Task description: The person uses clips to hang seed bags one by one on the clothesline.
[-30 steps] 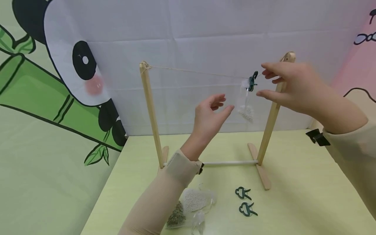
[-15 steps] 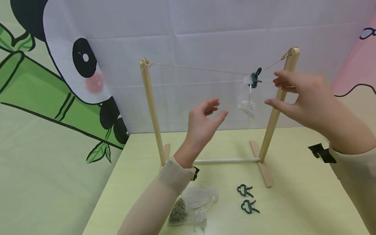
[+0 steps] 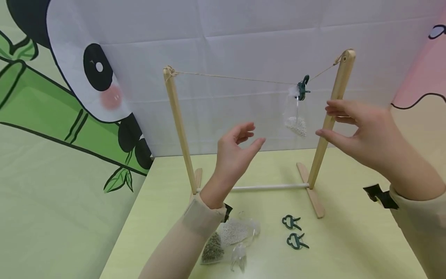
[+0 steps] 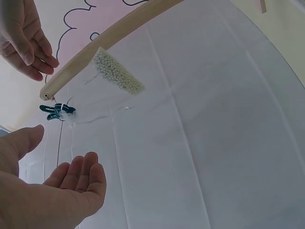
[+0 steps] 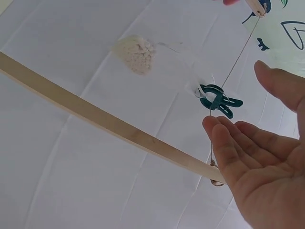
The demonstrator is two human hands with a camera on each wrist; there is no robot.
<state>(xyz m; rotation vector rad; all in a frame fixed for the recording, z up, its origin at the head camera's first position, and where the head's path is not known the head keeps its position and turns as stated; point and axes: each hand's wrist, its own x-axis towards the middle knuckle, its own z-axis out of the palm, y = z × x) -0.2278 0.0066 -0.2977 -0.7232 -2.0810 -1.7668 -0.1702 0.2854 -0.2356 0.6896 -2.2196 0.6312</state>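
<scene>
Two bare hands, both raised in the head view. Left hand [image 3: 232,155]: centre of frame, thumb well apart from the fingers, which lie close together and slightly bent. Right hand [image 3: 371,135]: right side of frame, thumb likewise spread from the gently bent fingers; it overlaps the right pale wooden post [image 3: 343,75], contact cannot be told.

One dark green plastic spring clip [image 3: 302,88], upper right of frame, sits on a thin tan string [image 3: 237,78]. Below the clip, a clear plastic bag with white granules [image 3: 296,126] hangs from it, granules gathered at the bottom. Right hand is the nearer to both. String runs from the left pale wooden post [image 3: 180,131] to the right post, sagging toward the clip; a white rod [image 3: 268,187] spans low between the posts.

Lower right of centre, on the pale yellow table [image 3: 348,248]: an upper loose dark green clip [image 3: 291,222] and a lower loose dark green clip [image 3: 297,241], near each other. Bottom centre: a flat clear bag of white granules [image 3: 235,232], a clear bag of grey-green granules [image 3: 212,250] and a crumpled clear plastic piece [image 3: 239,254], grouped together. Panda-printed white cloth [image 3: 244,38] behind.
</scene>
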